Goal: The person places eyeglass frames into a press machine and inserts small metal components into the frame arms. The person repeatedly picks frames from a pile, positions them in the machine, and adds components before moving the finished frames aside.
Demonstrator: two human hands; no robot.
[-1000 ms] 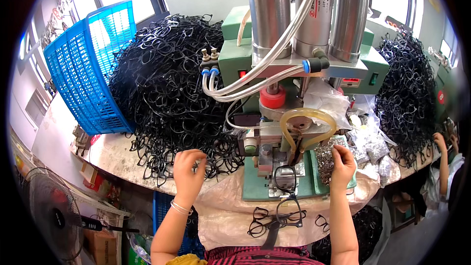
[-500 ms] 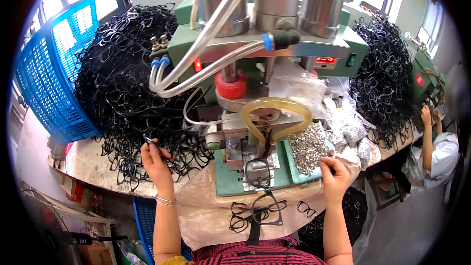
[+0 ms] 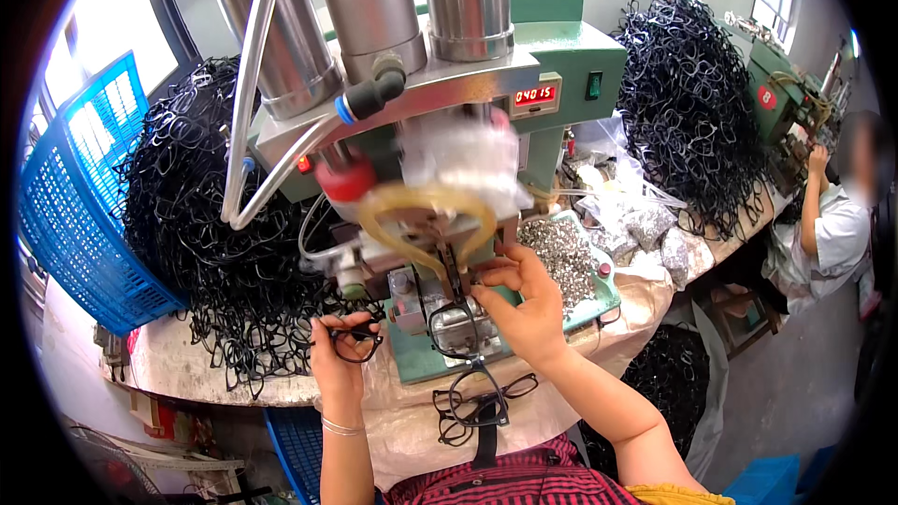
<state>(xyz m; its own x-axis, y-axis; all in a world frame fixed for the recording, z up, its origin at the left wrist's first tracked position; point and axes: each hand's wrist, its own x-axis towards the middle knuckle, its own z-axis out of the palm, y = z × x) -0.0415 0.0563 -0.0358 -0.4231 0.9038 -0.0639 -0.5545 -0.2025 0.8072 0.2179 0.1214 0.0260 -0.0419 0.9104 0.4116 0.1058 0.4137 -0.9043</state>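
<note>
My left hand (image 3: 337,363) holds a black eyeglass frame (image 3: 355,344) at the foot of a big heap of black frames (image 3: 220,234). My right hand (image 3: 524,309) reaches to the green press machine (image 3: 449,131), with its fingers pinched by the work point under a yellowish ring guard (image 3: 426,215). Another black frame (image 3: 454,325) sits on the machine's fixture just left of that hand. Whether the right fingers hold a small part I cannot tell.
A blue plastic basket (image 3: 79,215) stands at the left. A pile of small silver parts (image 3: 561,257) lies right of the machine. More black frames (image 3: 477,404) lie on the cloth near my lap. A second heap (image 3: 687,103) rises at the right, where another person (image 3: 832,224) works.
My head has moved closer to the machine. My left hand has drawn a frame out of the heap toward me. My right hand has risen from the table edge to the work point.
</note>
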